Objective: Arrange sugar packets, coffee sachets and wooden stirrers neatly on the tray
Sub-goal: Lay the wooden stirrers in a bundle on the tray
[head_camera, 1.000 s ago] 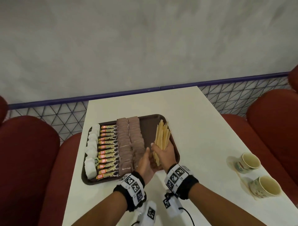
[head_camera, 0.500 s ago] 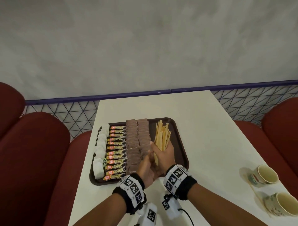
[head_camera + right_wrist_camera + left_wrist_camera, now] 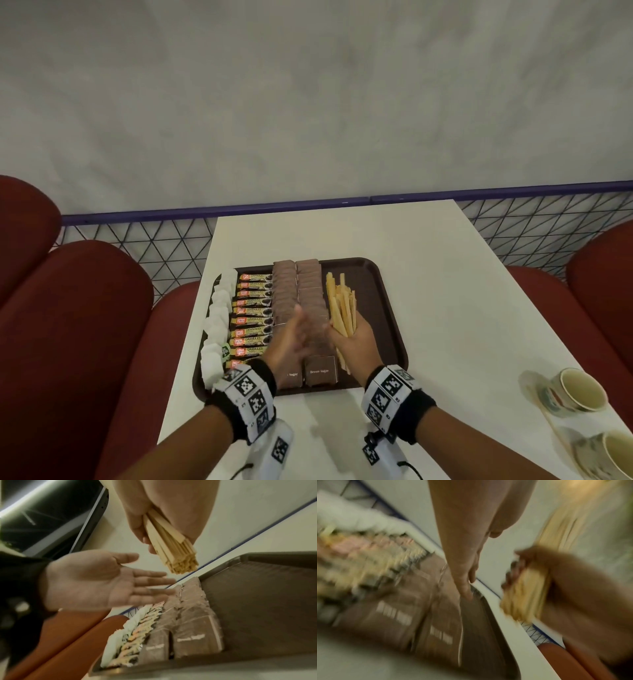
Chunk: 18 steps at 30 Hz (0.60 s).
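A dark brown tray (image 3: pixel 387 308) sits on the white table. It carries a column of white sugar packets (image 3: pixel 219 315), a row of coffee sachets (image 3: pixel 253 311) and two columns of brown sugar packets (image 3: pixel 298 291). My right hand (image 3: pixel 352 339) grips a bundle of wooden stirrers (image 3: pixel 342 308) above the tray's right part; the same bundle of stirrers (image 3: pixel 173 545) shows fanned in the right wrist view. My left hand (image 3: pixel 291 335) hovers flat with straight fingers just left of the bundle, over the brown packets, holding nothing; the left hand (image 3: pixel 96 580) shows palm up.
Two empty cups (image 3: pixel 575 394) on saucers stand at the table's near right edge. Red upholstered seats (image 3: pixel 75 325) flank the table on both sides. A blue-railed mesh partition (image 3: pixel 308 209) and a grey wall run behind the table's far end.
My left hand has come off the stirrer bundle and opened flat beside it. The right hand keeps its grip on the stirrers. The head view has drifted left and lower.
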Tool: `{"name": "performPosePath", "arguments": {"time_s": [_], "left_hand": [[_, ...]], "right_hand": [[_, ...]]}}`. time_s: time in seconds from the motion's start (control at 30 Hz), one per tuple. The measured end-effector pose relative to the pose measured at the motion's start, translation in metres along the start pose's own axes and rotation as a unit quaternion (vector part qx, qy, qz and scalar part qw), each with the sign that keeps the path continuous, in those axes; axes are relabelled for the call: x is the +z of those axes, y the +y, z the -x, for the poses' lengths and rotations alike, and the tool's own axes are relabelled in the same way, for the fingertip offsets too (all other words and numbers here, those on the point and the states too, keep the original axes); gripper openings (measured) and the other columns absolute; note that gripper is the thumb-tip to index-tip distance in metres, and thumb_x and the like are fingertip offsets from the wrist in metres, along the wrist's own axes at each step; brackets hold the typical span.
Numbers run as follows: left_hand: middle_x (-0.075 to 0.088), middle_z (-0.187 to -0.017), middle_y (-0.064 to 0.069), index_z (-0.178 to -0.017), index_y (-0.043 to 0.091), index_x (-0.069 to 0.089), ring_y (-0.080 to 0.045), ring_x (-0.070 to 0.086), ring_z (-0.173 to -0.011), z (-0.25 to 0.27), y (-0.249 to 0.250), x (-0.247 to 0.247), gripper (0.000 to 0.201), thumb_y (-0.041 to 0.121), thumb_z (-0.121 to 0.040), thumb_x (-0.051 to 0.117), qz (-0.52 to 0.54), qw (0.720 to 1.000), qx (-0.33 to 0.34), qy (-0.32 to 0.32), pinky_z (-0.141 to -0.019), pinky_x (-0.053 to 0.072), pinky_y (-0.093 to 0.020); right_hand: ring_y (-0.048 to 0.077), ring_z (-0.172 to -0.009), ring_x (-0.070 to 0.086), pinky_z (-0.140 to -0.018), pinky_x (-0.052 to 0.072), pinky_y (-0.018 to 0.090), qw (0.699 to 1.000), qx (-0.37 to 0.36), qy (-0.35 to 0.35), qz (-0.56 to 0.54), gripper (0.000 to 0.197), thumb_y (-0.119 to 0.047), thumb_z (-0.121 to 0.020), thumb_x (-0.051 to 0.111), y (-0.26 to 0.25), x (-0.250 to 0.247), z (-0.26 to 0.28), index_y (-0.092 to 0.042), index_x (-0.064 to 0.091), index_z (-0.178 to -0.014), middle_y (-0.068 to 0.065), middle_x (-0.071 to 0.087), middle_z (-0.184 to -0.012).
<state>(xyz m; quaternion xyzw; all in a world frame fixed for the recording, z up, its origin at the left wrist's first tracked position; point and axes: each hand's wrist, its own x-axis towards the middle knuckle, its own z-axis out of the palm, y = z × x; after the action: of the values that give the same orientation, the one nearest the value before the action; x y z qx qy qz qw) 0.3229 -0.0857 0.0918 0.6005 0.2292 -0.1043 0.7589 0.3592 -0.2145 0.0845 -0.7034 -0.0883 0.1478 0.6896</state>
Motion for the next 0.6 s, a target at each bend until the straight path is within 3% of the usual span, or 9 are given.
{"name": "performPosePath", "arguments": {"time_s": [0.07, 0.13, 0.23, 0.3, 0.4, 0.47, 0.53, 0.6], "left_hand": [[0.039, -0.147, -0.002, -0.142, 0.025, 0.033, -0.019, 0.038, -0.135, 0.005, 0.026, -0.005, 0.056, 0.052, -0.094, 0.024, -0.066, 0.995, 0.073, 0.013, -0.109, 0.03, -0.036], [0.029, -0.15, 0.01, -0.144, 0.031, 0.028, -0.008, 0.026, -0.138, 0.011, 0.052, -0.004, 0.052, 0.05, -0.096, 0.021, -0.152, 0.977, 0.149, 0.024, -0.111, 0.021, -0.031], [0.025, -0.144, 0.018, -0.146, 0.031, 0.023, 0.005, 0.016, -0.133, 0.017, 0.075, 0.003, 0.048, 0.04, -0.1, 0.022, -0.269, 0.933, 0.236, 0.04, -0.109, 0.014, -0.022], [0.02, -0.153, 0.013, -0.147, 0.028, 0.022, 0.002, 0.011, -0.138, 0.017, 0.072, 0.009, 0.049, 0.039, -0.1, 0.022, -0.355, 0.905, 0.233, 0.013, -0.116, 0.01, -0.027], [0.02, -0.156, 0.006, -0.146, 0.025, 0.027, -0.003, 0.008, -0.143, 0.014, 0.054, 0.013, 0.05, 0.042, -0.099, 0.021, -0.445, 0.874, 0.194, -0.024, -0.12, 0.007, -0.037], [0.018, -0.156, 0.008, -0.146, 0.026, 0.027, 0.001, 0.009, -0.14, 0.013, 0.052, 0.012, 0.049, 0.042, -0.1, 0.022, -0.428, 0.88, 0.207, -0.008, -0.118, 0.007, -0.033], [0.018, -0.155, 0.011, -0.146, 0.026, 0.027, 0.007, 0.008, -0.134, 0.013, 0.054, 0.011, 0.048, 0.039, -0.1, 0.025, -0.409, 0.883, 0.229, 0.018, -0.113, 0.007, -0.026], [0.021, -0.155, 0.01, -0.146, 0.025, 0.026, 0.005, 0.01, -0.137, 0.013, 0.053, 0.012, 0.048, 0.039, -0.1, 0.025, -0.434, 0.873, 0.221, -0.002, -0.111, 0.008, -0.024]], "right_hand": [[0.015, -0.077, 0.061, -0.072, 0.051, 0.026, 0.997, 0.017, -0.026, 0.068, 0.017, -0.009, -0.083, 0.064, 0.007, -0.005, 0.001, -0.021, 0.059, -0.094, 0.003, 0.064, -0.084], [0.017, -0.075, 0.059, -0.07, 0.05, 0.029, 0.989, 0.03, -0.047, 0.138, 0.016, -0.008, -0.082, 0.062, 0.01, -0.008, 0.003, -0.019, 0.058, -0.093, 0.006, 0.064, -0.083], [0.006, -0.065, 0.054, -0.061, 0.044, 0.018, 0.976, 0.016, -0.079, 0.2, 0.026, -0.009, -0.081, 0.061, 0.008, -0.006, 0.004, -0.032, 0.05, -0.081, -0.009, 0.058, -0.073], [0.002, -0.064, 0.053, -0.059, 0.041, 0.014, 0.97, 0.0, -0.084, 0.227, 0.028, -0.013, -0.082, 0.062, 0.003, 0.0, 0.003, -0.036, 0.045, -0.076, -0.013, 0.055, -0.07], [0.008, -0.07, 0.059, -0.063, 0.047, 0.018, 0.964, -0.014, -0.082, 0.252, 0.014, -0.018, -0.082, 0.062, 0.0, 0.006, 0.002, -0.026, 0.051, -0.087, -0.012, 0.059, -0.074], [0.017, -0.078, 0.063, -0.069, 0.05, 0.026, 0.964, -0.012, -0.083, 0.253, 0.013, -0.019, -0.082, 0.061, 0.0, 0.006, 0.002, -0.02, 0.054, -0.093, -0.005, 0.062, -0.082], [0.017, -0.077, 0.061, -0.067, 0.048, 0.025, 0.964, -0.008, -0.084, 0.252, 0.013, -0.019, -0.082, 0.062, 0.001, 0.004, 0.002, -0.021, 0.052, -0.091, -0.003, 0.061, -0.083], [0.016, -0.08, 0.062, -0.068, 0.049, 0.022, 0.964, -0.002, -0.085, 0.251, 0.017, -0.02, -0.082, 0.063, 0.001, 0.005, 0.002, -0.02, 0.053, -0.096, -0.002, 0.063, -0.087]]}}
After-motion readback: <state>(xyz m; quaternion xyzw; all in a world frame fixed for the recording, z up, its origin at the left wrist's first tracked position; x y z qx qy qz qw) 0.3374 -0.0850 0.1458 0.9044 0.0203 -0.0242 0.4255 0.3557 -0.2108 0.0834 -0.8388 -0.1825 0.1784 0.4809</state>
